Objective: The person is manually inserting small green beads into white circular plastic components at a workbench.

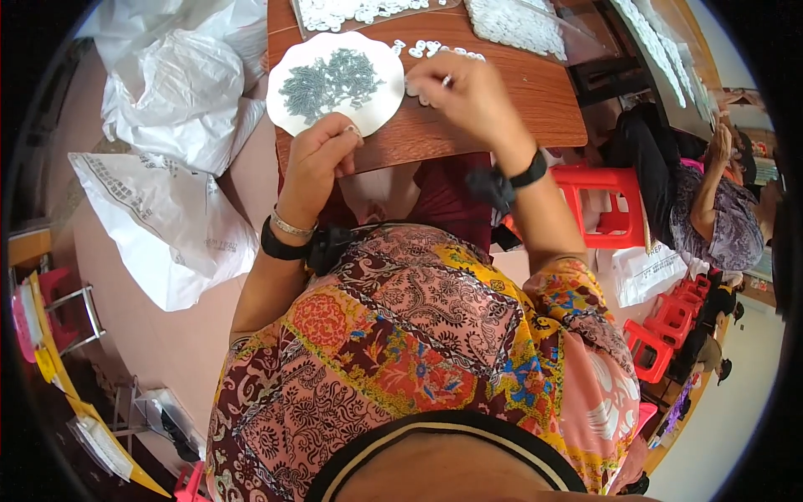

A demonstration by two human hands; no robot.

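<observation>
A white scalloped plate (386, 63) on the wooden table (502, 109) holds a heap of small grey metal pins (351, 74), too fine to make out further. Below its near rim, my left hand (322, 155) is closed, thumb and forefinger pinched on a tiny pale thing. My right hand (470, 94) hovers right of the plate with its fingers bent together over the tabletop. Pale bits show at those fingertips, but what they grip is unclear. Small white plastic pieces (431, 48) lie loose just beyond this hand.
Trays of white pieces (360, 10) and a clear bag of them (514, 29) sit at the table's far side. White sacks (180, 92) stand on the floor at left. A red stool (602, 201) is at right, near a seated person (711, 201).
</observation>
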